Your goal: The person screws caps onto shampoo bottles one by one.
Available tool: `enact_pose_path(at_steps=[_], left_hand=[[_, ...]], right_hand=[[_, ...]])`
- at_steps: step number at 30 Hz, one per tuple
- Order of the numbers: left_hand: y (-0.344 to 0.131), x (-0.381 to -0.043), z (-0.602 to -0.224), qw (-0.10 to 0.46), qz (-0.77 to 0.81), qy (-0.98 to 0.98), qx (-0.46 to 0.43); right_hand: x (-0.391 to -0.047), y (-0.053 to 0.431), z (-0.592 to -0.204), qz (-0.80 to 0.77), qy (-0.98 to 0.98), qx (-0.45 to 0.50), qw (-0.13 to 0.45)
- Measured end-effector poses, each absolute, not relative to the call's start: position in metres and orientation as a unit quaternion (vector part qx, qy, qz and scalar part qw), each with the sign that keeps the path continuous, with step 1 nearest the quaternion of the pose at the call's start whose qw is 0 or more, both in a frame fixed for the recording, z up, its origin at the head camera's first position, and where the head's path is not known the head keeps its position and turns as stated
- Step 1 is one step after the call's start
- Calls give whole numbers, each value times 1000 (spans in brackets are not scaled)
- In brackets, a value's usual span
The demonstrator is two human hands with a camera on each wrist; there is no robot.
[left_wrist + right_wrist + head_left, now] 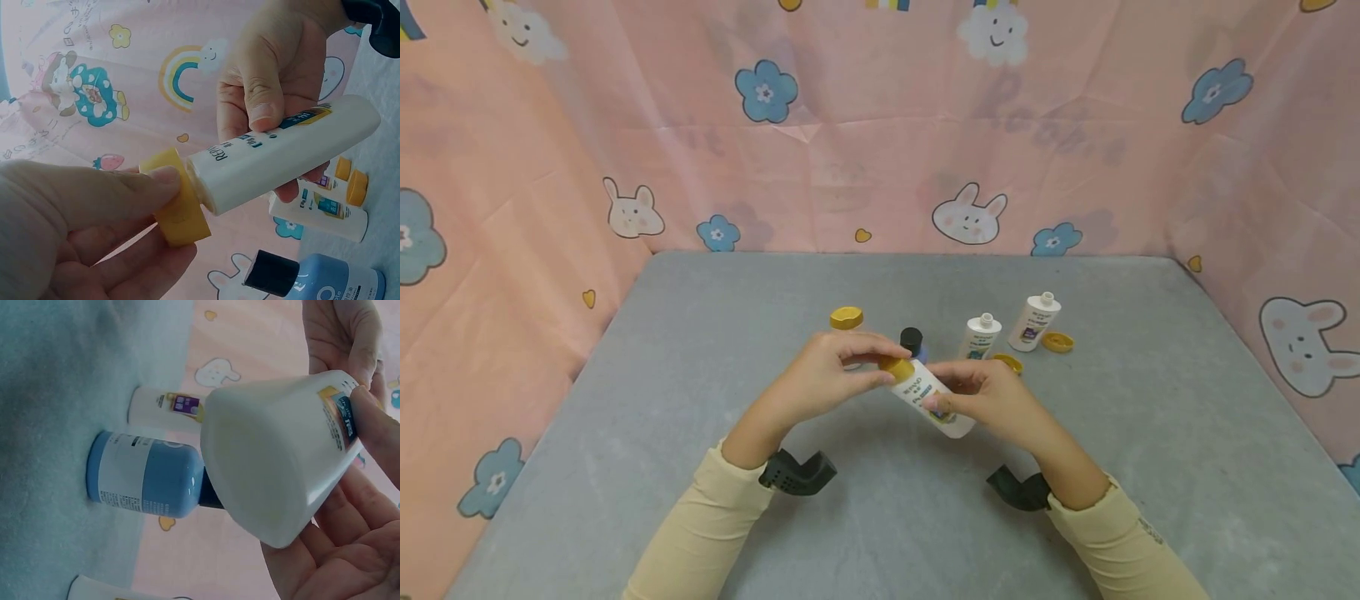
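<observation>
A white bottle with a printed label lies tilted across my right hand, whose thumb presses its front while the fingers support it behind. My left hand pinches the yellow cap at the bottle's upper end between thumb and fingers. In the left wrist view the cap sits slightly askew against the shoulder, with a thin strip of the neck showing. The right wrist view shows the bottle's broad base. Just behind the hands stands a blue bottle with a black cap.
Behind my left hand stands another bottle with a yellow cap, mostly hidden. Toward the back right are two uncapped white bottles, one nearer and one farther. Loose yellow caps lie beside them, one farther, one nearer.
</observation>
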State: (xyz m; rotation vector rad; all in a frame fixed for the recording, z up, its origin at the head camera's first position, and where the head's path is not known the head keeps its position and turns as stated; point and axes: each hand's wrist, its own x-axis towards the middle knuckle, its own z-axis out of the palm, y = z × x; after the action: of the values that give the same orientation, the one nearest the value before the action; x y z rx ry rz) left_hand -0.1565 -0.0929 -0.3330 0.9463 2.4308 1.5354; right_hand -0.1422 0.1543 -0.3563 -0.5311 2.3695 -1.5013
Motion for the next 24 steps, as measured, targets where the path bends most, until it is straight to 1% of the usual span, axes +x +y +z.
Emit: enact_pose_path(at_steps=[3, 5, 9, 11, 13, 16, 24], left_hand=[[-93, -156, -332, 59, 496, 811, 303], [-93, -156, -331, 63, 505, 816, 275], [-91, -153, -328, 66, 552, 816, 159], [-89, -151, -326, 64, 554, 824, 100], [-86, -150, -326, 68, 542, 836, 62], [-81, -148, -327, 72, 515, 852, 57], [-76, -147, -332, 70, 528, 840, 102]], right_hand=[[-142, 154, -356, -527, 819, -181, 141], [-142, 154, -356, -530, 818, -179, 133], [-142, 154, -357, -527, 827, -164, 106], [-142, 153, -358, -522, 833, -157, 95], [-141, 153, -358, -515, 839, -150, 90], [-141, 152, -360, -502, 848, -148, 86], [-141, 152, -361, -494, 851, -159, 76]])
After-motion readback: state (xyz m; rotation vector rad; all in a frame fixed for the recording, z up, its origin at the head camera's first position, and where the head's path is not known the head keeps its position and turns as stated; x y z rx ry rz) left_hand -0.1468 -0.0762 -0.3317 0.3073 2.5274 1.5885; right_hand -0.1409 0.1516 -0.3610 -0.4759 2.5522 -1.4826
